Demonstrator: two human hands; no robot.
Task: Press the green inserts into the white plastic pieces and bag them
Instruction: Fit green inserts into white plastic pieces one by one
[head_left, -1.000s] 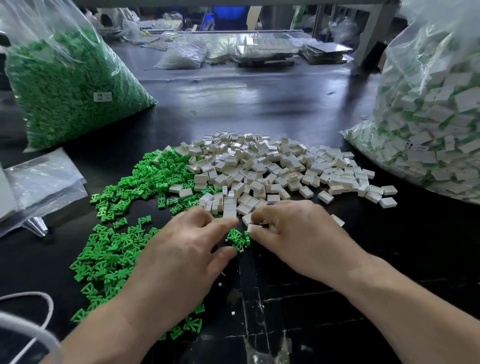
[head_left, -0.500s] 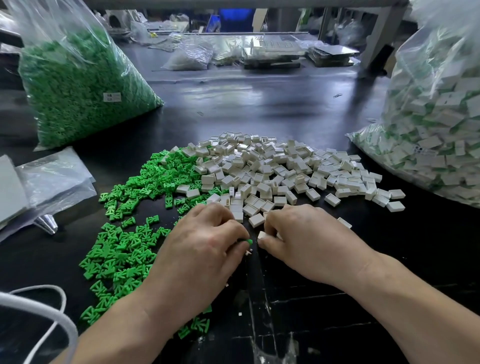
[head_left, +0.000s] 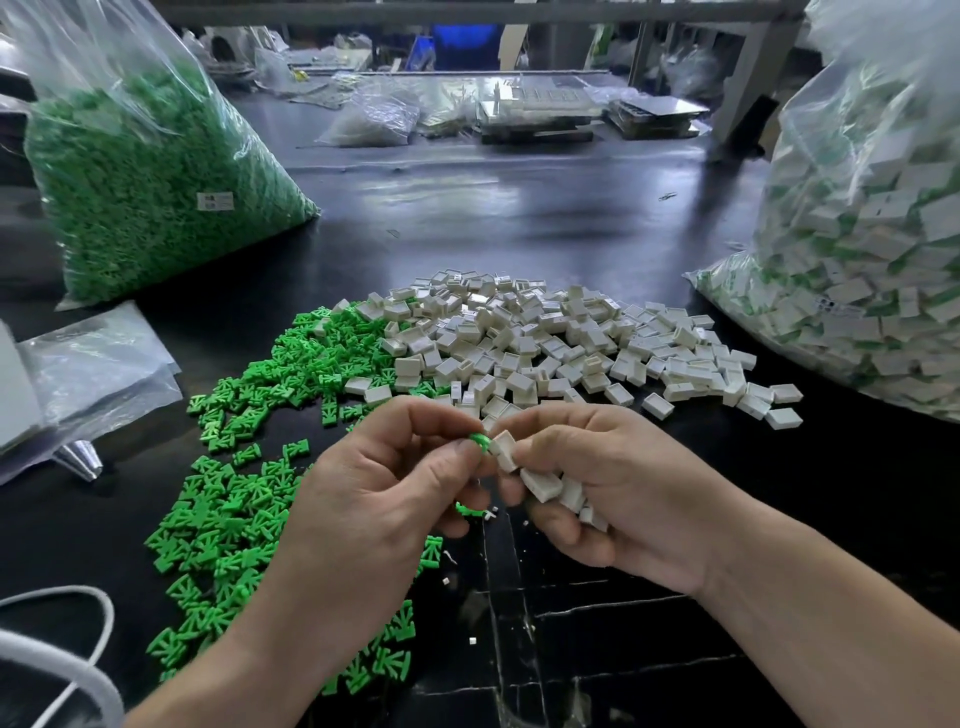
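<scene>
- My left hand (head_left: 384, 488): fingers curled, pinching one green insert (head_left: 480, 442), raised above the table's (head_left: 519, 208) near edge.
- My right hand (head_left: 613, 493): pinching a white piece (head_left: 504, 451) against the insert, with spare white pieces (head_left: 543, 484) cupped in the palm.
- Loose green inserts (head_left: 234, 499): near-left.
- White pile (head_left: 545, 343): mid-table.
- Green bag (head_left: 140, 182): far-left corner.
- Assembled bag (head_left: 872, 249): right edge.

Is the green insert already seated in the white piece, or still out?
Out. The left hand pinches the green insert beside the white piece in the right hand; green shows outside it.
</scene>
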